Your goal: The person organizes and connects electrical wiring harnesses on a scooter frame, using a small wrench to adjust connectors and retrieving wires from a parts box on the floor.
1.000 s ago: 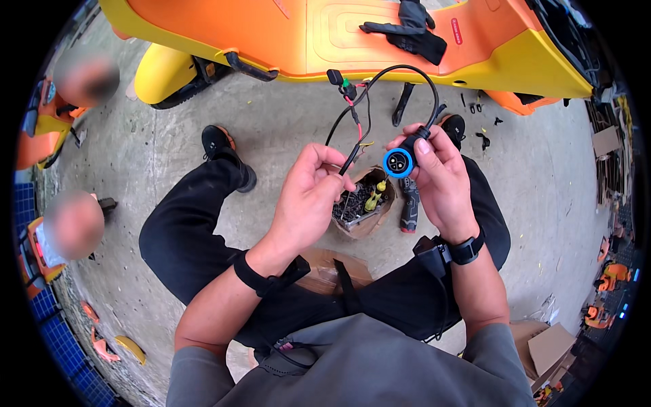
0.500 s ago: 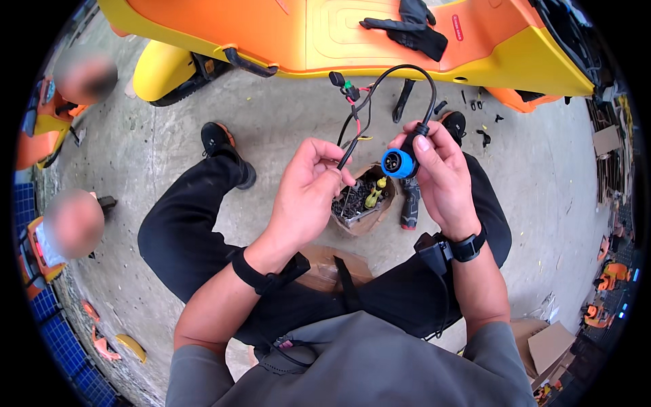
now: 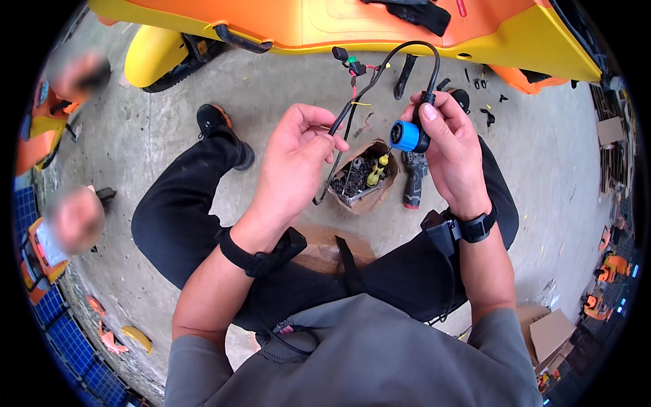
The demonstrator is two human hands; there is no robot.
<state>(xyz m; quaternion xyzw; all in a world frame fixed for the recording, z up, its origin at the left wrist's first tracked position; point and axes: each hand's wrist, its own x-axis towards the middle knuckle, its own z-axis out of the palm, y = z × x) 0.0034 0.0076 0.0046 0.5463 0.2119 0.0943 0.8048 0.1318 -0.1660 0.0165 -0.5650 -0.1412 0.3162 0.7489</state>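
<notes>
My left hand point(image 3: 291, 163) has its fingers closed on a black cable point(image 3: 366, 91), part of a looped harness with red and yellow wires, a small black part point(image 3: 339, 54) and a green piece point(image 3: 356, 68). My right hand point(image 3: 447, 152) grips the round blue-and-black connector point(image 3: 405, 136) at the other cable end, its face turned leftward. Below and between my hands, on the floor, is a paper bag point(image 3: 366, 200) of dark small hardware and yellow-handled tools point(image 3: 377, 173). A dark power tool point(image 3: 412, 186) lies beside the bag, partly under my right hand.
An orange-and-yellow scooter body point(image 3: 298, 27) spans the top, with black gloves point(image 3: 424, 13) on it. Loose black parts point(image 3: 488, 115) lie near my right foot. Two people point(image 3: 74, 217) are at the left beside blue crates point(image 3: 68, 339); cardboard point(image 3: 549, 332) is at the lower right.
My hands and the harness have moved upward in the picture and slightly apart; the blue connector has turned leftward, and a cable loop now hangs below my left fingers. The surroundings also shifted slightly upward.
</notes>
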